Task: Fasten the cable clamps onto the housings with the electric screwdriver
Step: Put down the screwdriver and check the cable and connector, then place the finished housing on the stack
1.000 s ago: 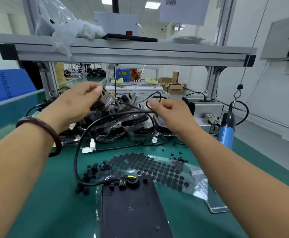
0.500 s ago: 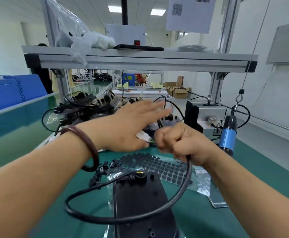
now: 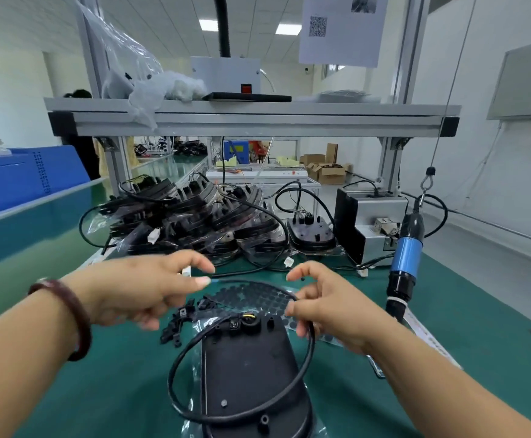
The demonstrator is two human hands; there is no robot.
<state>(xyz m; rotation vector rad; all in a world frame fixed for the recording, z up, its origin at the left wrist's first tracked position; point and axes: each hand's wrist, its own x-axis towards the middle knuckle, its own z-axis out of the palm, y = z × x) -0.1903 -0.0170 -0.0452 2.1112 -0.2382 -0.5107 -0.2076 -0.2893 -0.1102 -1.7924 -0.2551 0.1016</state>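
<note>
A black housing [image 3: 248, 374] lies on the green mat right in front of me, with a black cable [image 3: 302, 371] looped over it. My left hand [image 3: 144, 289] holds the cable's end with its white connector [image 3: 186, 271] between thumb and fingers. My right hand [image 3: 330, 308] has its lower fingers curled round the cable at the top right of the loop, while its thumb and forefinger stand apart. Small black cable clamps [image 3: 175, 327] lie beside the housing's upper left. The blue electric screwdriver [image 3: 404, 257] hangs on a wire at the right, untouched.
A pile of bagged housings [image 3: 194, 222] with cables fills the back of the bench. A grey screw feeder box [image 3: 368, 226] stands at the back right. A sheet of black round pads [image 3: 251, 295] lies behind the housing. An aluminium shelf frame [image 3: 251, 121] spans overhead.
Both hands have come back from the pile and apart. The right hand has eased out of its fist, and the cable now forms a loop over the housing.
</note>
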